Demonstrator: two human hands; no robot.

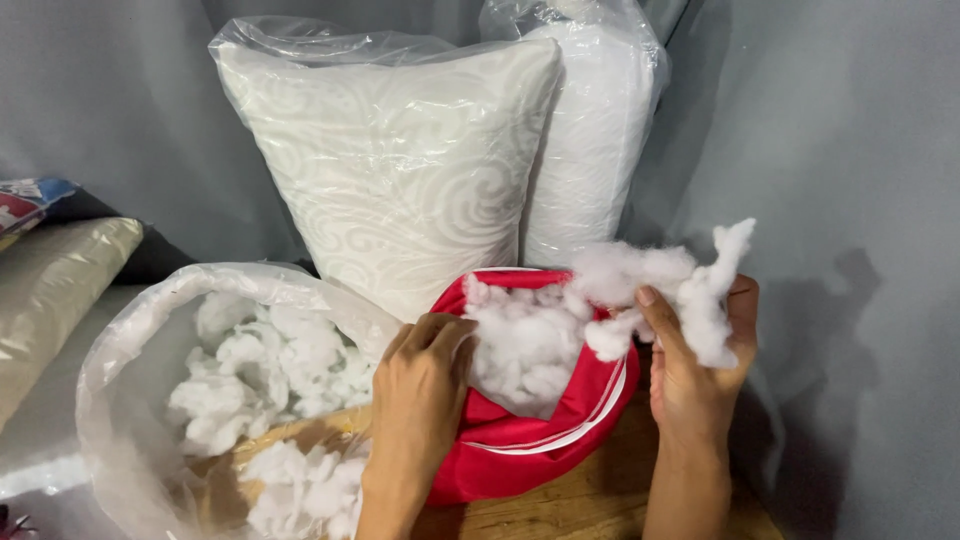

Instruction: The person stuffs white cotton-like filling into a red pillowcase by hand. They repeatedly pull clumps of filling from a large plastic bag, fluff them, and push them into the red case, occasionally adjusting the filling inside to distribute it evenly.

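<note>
The left hand (420, 385) is clamped on the near rim of a red zippered cushion cover (540, 430), fingers curled over the edge of its opening. The cover stands on a wooden bench (590, 505), toward the bench's near edge, its mouth turned up and packed with white stuffing. The right hand (695, 375) is closed on a clump of white fibre filling (655, 290), thumb pressed across its front and fingers behind it; the clump sits at the cover's right rim and runs into the stuffing already inside.

Just left of the cover, touching the left wrist, a clear plastic bag (130, 330) lies open with loose tufts of the same filling in it. Behind the cover, at the bench's far edge, 2 white pillows in clear plastic wrap stand upright against a grey wall (840, 150): a patterned pillow (400, 170) in front and a plain pillow (595, 130) partly hidden behind it. At the far left lies a beige wrapped cushion (50, 290).
</note>
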